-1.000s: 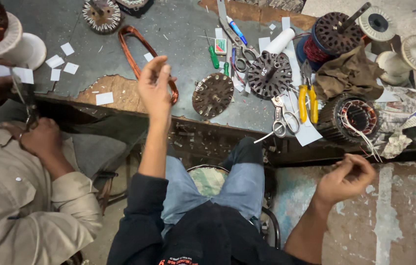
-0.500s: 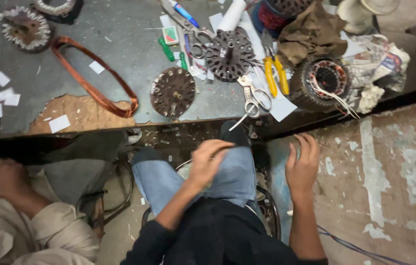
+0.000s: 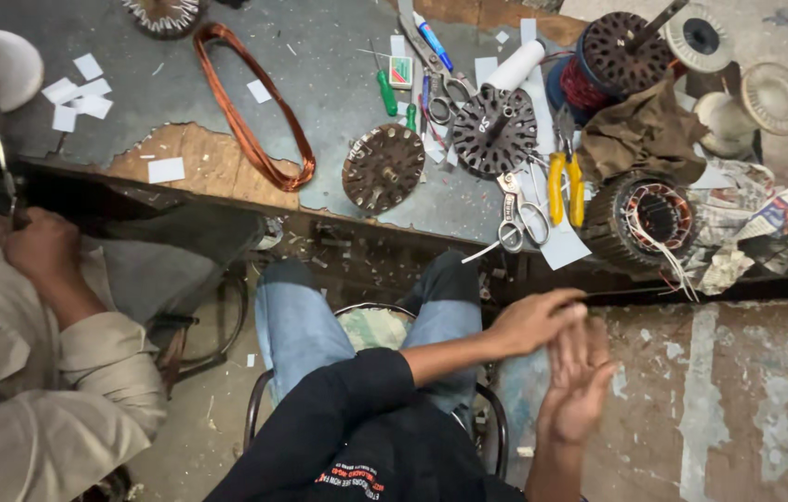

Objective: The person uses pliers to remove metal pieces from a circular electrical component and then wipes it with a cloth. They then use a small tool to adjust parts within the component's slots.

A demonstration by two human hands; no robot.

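Observation:
My left hand [image 3: 531, 322] reaches across my lap to the right, fingers stretched out, and lies over the fingertips of my right hand [image 3: 580, 379]. The right hand is held palm up with its fingers spread. Neither hand holds anything. Both hover below the front edge of the grey worktable [image 3: 338, 56], just under the scissors [image 3: 518, 219] and the wound motor stator [image 3: 651, 219]. I sit on a metal stool [image 3: 370, 325] in blue jeans and a black top.
On the table lie a copper wire coil [image 3: 254, 121], two round dark motor plates [image 3: 383, 168], yellow-handled pliers [image 3: 563, 186], a green screwdriver [image 3: 384, 91], a brown rag [image 3: 640, 135], spools and white paper slips. A co-worker's hand [image 3: 36, 246] in a beige sleeve works at left.
My left hand came down off the table, passed over my lap and now meets my right hand at the right. The right hand has opened palm up.

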